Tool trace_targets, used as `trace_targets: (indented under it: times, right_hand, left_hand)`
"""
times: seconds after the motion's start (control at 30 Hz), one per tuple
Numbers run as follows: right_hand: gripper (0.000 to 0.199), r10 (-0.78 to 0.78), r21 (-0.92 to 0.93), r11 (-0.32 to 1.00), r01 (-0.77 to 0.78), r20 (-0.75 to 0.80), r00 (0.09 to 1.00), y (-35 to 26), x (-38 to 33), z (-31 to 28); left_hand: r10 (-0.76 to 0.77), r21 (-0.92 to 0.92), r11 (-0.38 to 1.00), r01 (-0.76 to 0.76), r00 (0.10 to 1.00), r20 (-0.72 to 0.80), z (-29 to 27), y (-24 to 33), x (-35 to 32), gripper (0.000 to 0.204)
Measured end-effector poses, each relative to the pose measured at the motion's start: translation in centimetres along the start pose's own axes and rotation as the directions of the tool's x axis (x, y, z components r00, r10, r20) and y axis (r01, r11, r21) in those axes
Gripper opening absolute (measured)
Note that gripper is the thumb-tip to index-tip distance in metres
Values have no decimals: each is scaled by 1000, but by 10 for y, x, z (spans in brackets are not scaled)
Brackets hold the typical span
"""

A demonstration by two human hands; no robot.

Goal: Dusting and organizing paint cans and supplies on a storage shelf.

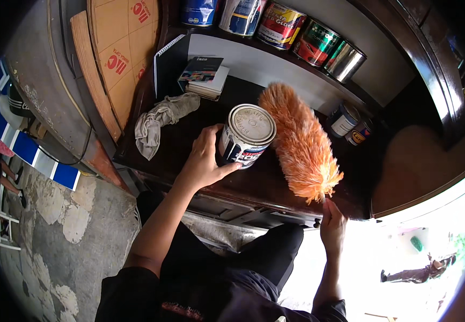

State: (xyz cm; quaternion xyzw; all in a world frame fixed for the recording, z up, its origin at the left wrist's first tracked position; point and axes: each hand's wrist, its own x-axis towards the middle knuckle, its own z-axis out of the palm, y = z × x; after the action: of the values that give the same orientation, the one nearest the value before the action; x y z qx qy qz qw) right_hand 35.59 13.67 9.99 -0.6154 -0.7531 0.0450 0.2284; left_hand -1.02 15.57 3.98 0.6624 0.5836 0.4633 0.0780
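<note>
My left hand (pixel 208 161) grips a paint can (pixel 247 131) with a dark blue and white label and a plain metal lid. The can is held upright over the dark wooden cabinet top (pixel 189 147). My right hand (pixel 332 222) is closed round the handle end of a fluffy orange feather duster (pixel 302 145). The duster points away from me, its bristles just right of the can and seemingly close to its side. Whether the bristles touch the can I cannot tell. A crumpled grey rag (pixel 162 118) lies left of my left hand.
Several paint cans (pixel 280 26) line the shelf above. Two smaller cans (pixel 345 121) stand at the back right. Stacked booklets (pixel 205 78) and a spiral-bound book (pixel 170 64) sit at the back left. Boards (pixel 117 59) lean at the left. Other people appear at both far edges.
</note>
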Motion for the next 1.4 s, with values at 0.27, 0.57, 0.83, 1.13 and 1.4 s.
trace_targets:
  times: [0.27,0.57,0.83,1.13,1.4]
  right_hand:
    - [16,83,216,973,-82,4,997,-14,-25,22]
    - [20,53,253,966,-57,23,998,-13,-15,20]
    - [22,119,216,969,-123,35,992,1,-23,7]
    - [22,229,-82,970,-227,8,974,35,35,-3]
    - [21,183,-289,944,-159,58,981,34,57,-28]
  left_hand:
    - [17,18,1000,-17,1000,18,0,10,4,102]
    - [-54,-44,998,44,967,-250,32,43,17,106]
    - [-69,-202,977,68,998,2,2,-1,42,100]
    - [-175,-157,974,164,983,-58,21,4,23,87]
    - [-181,-135,976,173,983,-45,19,6,21,86]
